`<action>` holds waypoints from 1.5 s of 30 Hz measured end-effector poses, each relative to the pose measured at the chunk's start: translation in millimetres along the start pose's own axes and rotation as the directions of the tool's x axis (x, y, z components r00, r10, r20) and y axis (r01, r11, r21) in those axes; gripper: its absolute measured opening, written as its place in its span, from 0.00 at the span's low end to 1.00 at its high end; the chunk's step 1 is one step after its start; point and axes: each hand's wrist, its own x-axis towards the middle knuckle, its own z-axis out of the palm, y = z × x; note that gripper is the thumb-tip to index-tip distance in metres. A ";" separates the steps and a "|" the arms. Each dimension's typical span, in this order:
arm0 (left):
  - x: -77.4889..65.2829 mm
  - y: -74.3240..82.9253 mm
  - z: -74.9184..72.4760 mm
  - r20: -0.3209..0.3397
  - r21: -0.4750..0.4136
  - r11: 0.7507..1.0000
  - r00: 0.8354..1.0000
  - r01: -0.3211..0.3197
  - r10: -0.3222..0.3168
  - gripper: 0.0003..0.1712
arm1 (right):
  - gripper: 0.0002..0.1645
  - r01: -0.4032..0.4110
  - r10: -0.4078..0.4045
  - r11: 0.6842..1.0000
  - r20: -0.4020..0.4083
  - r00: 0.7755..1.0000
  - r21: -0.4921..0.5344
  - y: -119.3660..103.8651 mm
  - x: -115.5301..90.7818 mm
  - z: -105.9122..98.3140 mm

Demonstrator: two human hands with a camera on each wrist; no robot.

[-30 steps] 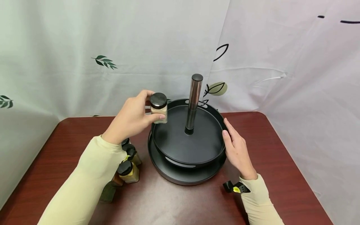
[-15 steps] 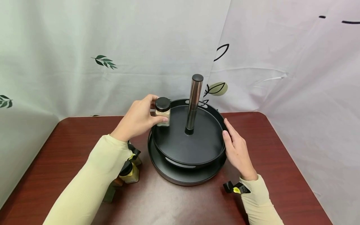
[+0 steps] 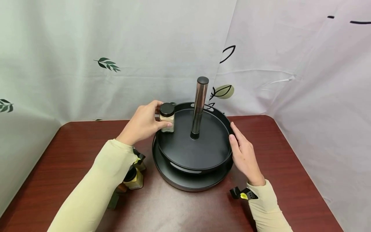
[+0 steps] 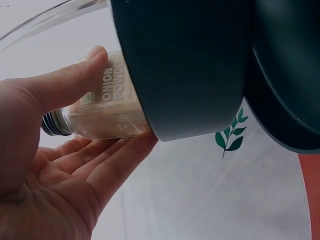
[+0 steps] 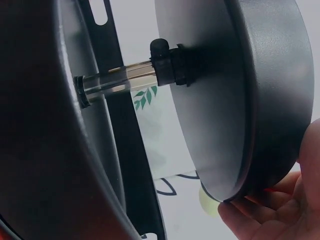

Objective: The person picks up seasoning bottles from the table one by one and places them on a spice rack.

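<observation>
A two-tier black turntable rack stands on the table, its upper tray (image 3: pixel 203 154) above a wider lower tray (image 3: pixel 192 184). A tubular post (image 3: pixel 200 106) rises through the middle. With thumb and fingers, my left hand (image 3: pixel 140 124) grips a glass jar of onion powder (image 3: pixel 167 120) by its sides. The jar has a black lid and stands upright at the upper tray's left rim; its raised lettering shows in the left wrist view. My right hand (image 3: pixel 244 154) rests against the upper tray's right rim, fingers fairly straight.
Several spice jars stand left of the rack, partly hidden by my left sleeve. Among them are a yellow-filled jar (image 3: pixel 134 181) and a green one (image 3: pixel 113 200). A patterned white curtain (image 3: pixel 145 58) hangs behind the reddish-brown table (image 3: pixel 290 180).
My left hand has moved right and down with the onion powder jar, bringing it lower at the upper tray's left side. My right hand has stayed at the rim.
</observation>
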 end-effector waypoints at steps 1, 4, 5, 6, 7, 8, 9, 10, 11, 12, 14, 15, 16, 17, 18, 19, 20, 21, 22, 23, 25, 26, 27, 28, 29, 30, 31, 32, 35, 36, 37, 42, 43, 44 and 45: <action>0.2 -0.4 0.6 0.002 0.001 1.000 1.000 0.001 -0.001 0.37 | 0.26 0.000 0.000 1.000 0.000 1.000 -0.001 0.1 -0.1 0.0; 0.4 -0.8 1.7 0.004 0.001 1.000 1.000 0.002 -0.002 0.37 | 0.26 0.000 0.000 1.000 0.001 1.000 0.001 0.3 -0.1 0.1; 0.3 -0.8 2.0 0.002 0.002 1.000 1.000 0.003 -0.003 0.37 | 0.26 0.000 0.000 1.000 0.001 1.000 0.003 0.4 -0.1 0.2; 0.3 -1.0 2.1 -0.001 0.006 1.000 1.000 0.003 -0.003 0.37 | 0.26 -0.001 0.001 1.000 0.001 1.000 0.006 0.4 0.0 0.2; 0.3 -1.3 2.2 -0.005 0.006 1.000 1.000 0.003 -0.003 0.37 | 0.26 -0.001 0.001 1.000 0.002 1.000 0.007 0.4 0.0 0.2; 0.2 -1.4 2.2 -0.010 0.006 1.000 1.000 0.002 -0.002 0.37 | 0.26 -0.001 0.001 1.000 0.003 1.000 0.010 0.4 0.0 0.1; 0.2 -1.5 2.2 -0.014 0.005 1.000 1.000 0.002 -0.002 0.37 | 0.26 -0.001 0.001 1.000 0.004 1.000 0.010 0.4 0.1 0.0; 0.2 -1.7 2.2 -0.017 0.007 1.000 1.000 0.003 -0.002 0.37 | 0.27 -0.001 0.001 1.000 0.004 1.000 0.011 0.2 0.1 -0.1; 0.1 -1.8 2.1 -0.019 0.008 1.000 1.000 0.004 -0.004 0.37 | 0.27 0.001 -0.001 1.000 0.004 1.000 0.010 0.2 0.2 -0.2; 0.1 -2.0 2.1 -0.020 0.010 1.000 1.000 0.006 -0.005 0.37 | 0.27 0.002 -0.002 1.000 0.004 1.000 0.010 0.0 0.2 -0.3; -0.1 -1.8 1.8 -0.019 0.009 1.000 1.000 0.008 -0.007 0.37 | 0.27 0.004 -0.004 1.000 0.002 1.000 0.008 -0.2 0.3 -0.5; 0.0 -2.0 1.7 -0.015 0.006 1.000 1.000 0.009 -0.009 0.38 | 0.27 0.004 -0.004 1.000 0.001 1.000 0.008 -0.3 0.3 -0.6; 0.0 -2.3 1.5 -0.011 0.001 1.000 1.000 0.012 -0.012 0.38 | 0.27 0.004 -0.004 1.000 0.000 1.000 0.008 -0.4 0.3 -0.6; -0.2 -2.3 0.9 -0.007 -0.007 1.000 1.000 0.017 -0.017 0.39 | 0.27 0.004 -0.004 1.000 0.000 1.000 0.008 -0.3 0.2 -0.6; -0.4 -2.5 0.2 -0.003 -0.010 1.000 1.000 0.021 -0.021 0.40 | 0.27 0.005 -0.005 1.000 0.000 1.000 0.009 -0.3 0.2 -0.6; -0.7 -2.9 -0.7 0.001 -0.015 1.000 1.000 0.026 -0.026 0.41 | 0.27 0.004 -0.004 1.000 0.000 1.000 0.010 -0.3 0.1 -0.6; -1.2 -3.3 -2.1 0.004 -0.024 0.999 1.000 0.031 -0.031 0.42 | 0.27 0.005 -0.005 1.000 0.001 1.000 0.010 -0.1 0.1 -0.5; -1.9 -4.0 -3.7 0.008 -0.033 0.999 0.999 0.037 -0.036 0.43 | 0.27 0.005 -0.005 1.000 0.001 1.000 0.012 -0.1 0.0 -0.4; -2.9 -4.6 -5.7 0.008 -0.038 0.998 0.999 0.043 -0.043 0.44 | 0.27 0.006 -0.006 1.000 0.000 1.000 0.011 0.0 0.1 -0.4; -4.2 -5.3 -7.8 0.007 -0.044 0.998 0.999 0.047 -0.047 0.44 | 0.27 0.008 -0.008 1.000 -0.002 1.000 0.011 0.1 0.1 -0.3; -7.4 -7.5 -12.6 0.007 -0.058 0.997 0.998 0.056 -0.056 0.45 | 0.26 0.011 -0.011 1.000 -0.006 1.000 0.008 0.0 0.2 -0.3; -9.5 -8.6 -15.2 0.008 -0.063 0.996 0.998 0.061 -0.060 0.45 | 0.26 0.013 -0.013 1.000 -0.008 1.000 0.007 0.0 0.3 -0.3; -11.7 -9.8 -17.7 0.008 -0.066 0.996 0.998 0.066 -0.065 0.45 | 0.26 0.013 -0.013 1.000 -0.010 1.000 0.006 -0.1 0.3 -0.4; -14.1 -10.7 -20.4 0.008 -0.069 0.995 0.997 0.071 -0.071 0.45 | 0.26 0.014 -0.014 1.000 -0.012 1.000 0.005 -0.1 0.3 -0.5; -16.4 -12.0 -23.1 0.006 -0.071 0.995 0.997 0.073 -0.073 0.45 | 0.26 0.014 -0.014 1.000 -0.012 1.000 0.006 -0.2 0.2 -0.6; -19.1 -13.0 -25.9 0.004 -0.067 0.995 0.997 0.079 -0.078 0.45 | 0.26 0.013 -0.013 1.000 -0.011 1.000 0.006 -0.2 0.2 -0.7; -21.9 -13.7 -28.9 0.000 -0.062 0.995 0.997 0.081 -0.081 0.46 | 0.26 0.012 -0.012 1.000 -0.011 1.000 0.007 -0.3 0.1 -0.9; -24.6 -14.5 -31.8 -0.004 -0.054 0.995 0.997 0.083 -0.083 0.45 | 0.26 0.011 -0.011 1.000 -0.011 1.000 0.007 -0.3 -0.1 -1.0; -34.8 -16.0 -40.9 -0.025 -0.009 0.997 0.996 0.083 -0.083 0.45 | 0.27 0.007 -0.007 1.000 -0.012 1.000 0.007 -0.5 -0.6 -1.4; -38.9 -16.4 -43.8 -0.032 0.005 0.996 0.996 0.085 -0.085 0.45 | 0.27 0.006 -0.006 1.000 -0.012 1.000 0.005 -0.6 -0.7 -1.5; -42.9 -17.0 -46.4 -0.040 0.018 0.996 0.995 0.087 -0.086 0.45 | 0.27 0.006 -0.006 1.000 -0.013 1.000 0.003 -0.6 -0.9 -1.7; -64.7 -21.0 -56.5 -0.063 0.052 0.992 0.991 0.117 -0.114 0.45 | 0.26 -0.004 0.004 1.000 -0.017 1.000 0.001 -1.0 -2.3 -1.9; -69.1 -21.9 -58.1 -0.063 0.050 0.991 0.990 0.127 -0.123 0.45 | 0.26 -0.008 0.008 1.000 -0.017 1.000 0.002 -1.3 -2.5 -1.9; -73.6 -23.1 -59.6 -0.065 0.054 0.990 0.989 0.134 -0.130 0.45 | 0.26 -0.012 0.012 1.000 -0.017 1.000 0.004 -1.5 -2.8 -1.8; -78.2 -24.3 -61.0 -0.068 0.056 0.989 0.988 0.140 -0.136 0.45 | 0.26 -0.013 0.013 1.000 -0.016 1.000 0.003 -1.6 -3.2 -1.8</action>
